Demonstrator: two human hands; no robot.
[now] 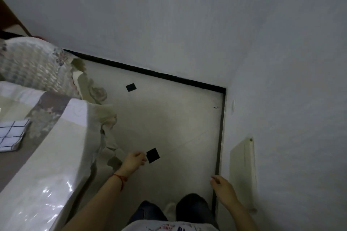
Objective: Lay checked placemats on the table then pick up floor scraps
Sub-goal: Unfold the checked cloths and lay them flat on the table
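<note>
The head camera looks down at a pale tiled floor [169, 118] in a corner of the room, and everything below is placed against that floor. A table [47, 155] stands along its left side, covered with a light cloth under clear plastic, the cloth's scalloped edge hanging down toward the floor. On the table, near the left edge of the view, lies a folded checked placemat [11, 135], white with dark lines. Behind the table, a chair [33, 65] with a patterned cover stands at the floor's far left.

Two small black square scraps show on the floor. The near scrap [153, 155] is just beside the hanging cloth, and the left hand [134, 161] has its curled fingertips pinched at the scrap's left edge; whether the scrap is lifted or still flat on the floor cannot be told. A red string [120, 177] circles that wrist. The far scrap [131, 87] lies well apart from it, farther up the floor, near the dark skirting [150, 72] that borders the floor along the grey wall.

The right hand [223, 188] hangs over the floor's right edge, loosely half curled and holding nothing, near a cream panel [242, 172] on the right wall. At the bottom of the floor the person's dark trouser knees [193, 210] show.
</note>
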